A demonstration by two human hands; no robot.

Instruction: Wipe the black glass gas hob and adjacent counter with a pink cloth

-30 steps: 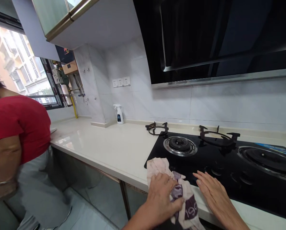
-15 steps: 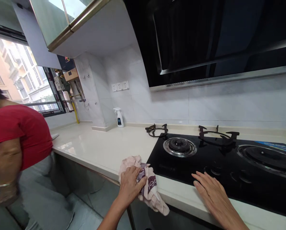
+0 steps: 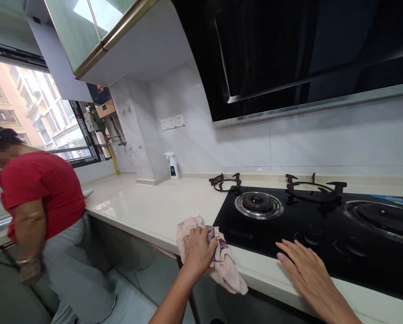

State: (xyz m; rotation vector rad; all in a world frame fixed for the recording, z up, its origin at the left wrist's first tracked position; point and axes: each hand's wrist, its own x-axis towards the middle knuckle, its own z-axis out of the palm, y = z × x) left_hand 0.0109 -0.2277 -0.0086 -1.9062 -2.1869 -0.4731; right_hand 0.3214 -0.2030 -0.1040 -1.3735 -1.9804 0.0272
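My left hand (image 3: 197, 252) presses down on a pale pink cloth (image 3: 226, 272) at the counter's front edge, its fingers curled over the fabric. Purple printing shows in the folds, and one corner of the cloth hangs over the edge. Just right of the cloth lies the black glass gas hob (image 3: 248, 231). My right hand (image 3: 305, 270) rests flat at the hob's front edge near the knobs, fingers stretched out and holding nothing. Two pan supports, one on the left (image 3: 225, 182) and one on the right (image 3: 314, 191), sit off their burners behind the hob.
A white spray bottle (image 3: 172, 166) stands by the wall on the pale counter (image 3: 143, 202). Above the hob hangs a black range hood (image 3: 282, 58), with a wall cabinet (image 3: 86, 36) to its left. A person in a red shirt (image 3: 49, 189) bends forward at the left.
The view has turned slightly left. My left hand and the cloth have shifted a little, and the cloth's printed lettering is more folded away. My right hand stays at the hob's edge.
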